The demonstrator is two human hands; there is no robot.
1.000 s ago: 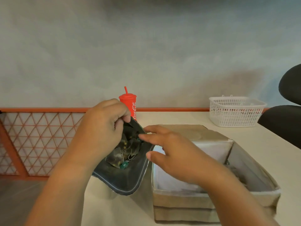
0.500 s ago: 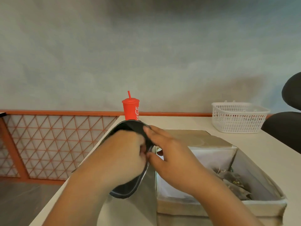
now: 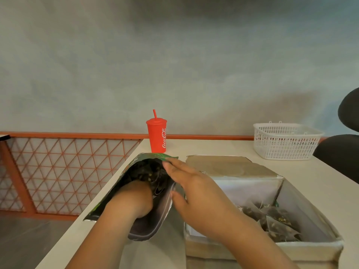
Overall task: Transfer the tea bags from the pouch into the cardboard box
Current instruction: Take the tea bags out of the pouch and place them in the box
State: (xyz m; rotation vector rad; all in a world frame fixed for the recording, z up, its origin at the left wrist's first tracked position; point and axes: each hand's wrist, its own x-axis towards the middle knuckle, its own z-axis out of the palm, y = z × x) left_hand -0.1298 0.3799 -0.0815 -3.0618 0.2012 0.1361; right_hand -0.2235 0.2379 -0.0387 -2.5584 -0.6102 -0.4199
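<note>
A foil pouch point(image 3: 122, 183), green outside and silver inside, lies tilted on the table with its mouth facing me. Dark tea bags point(image 3: 147, 171) show deep inside it. My left hand point(image 3: 134, 200) is plunged into the pouch, and its fingers are hidden among the bags. My right hand point(image 3: 198, 193) holds the pouch's right rim, fingers over the top edge and thumb at the lower edge. Just right of the pouch stands the open cardboard box point(image 3: 310, 247) with several tea bags point(image 3: 272, 218) in its right half.
A red lidded cup with a straw point(image 3: 157, 134) stands behind the pouch. An empty white plastic basket point(image 3: 285, 140) sits at the back right. A black chair point(image 3: 342, 152) is at the right edge. The table's left edge drops off beside an orange lattice railing point(image 3: 68, 171).
My left hand has gone from the pouch's rim down into the pouch. The pouch has tipped so that its mouth opens wider toward me. My right hand stays on the right rim.
</note>
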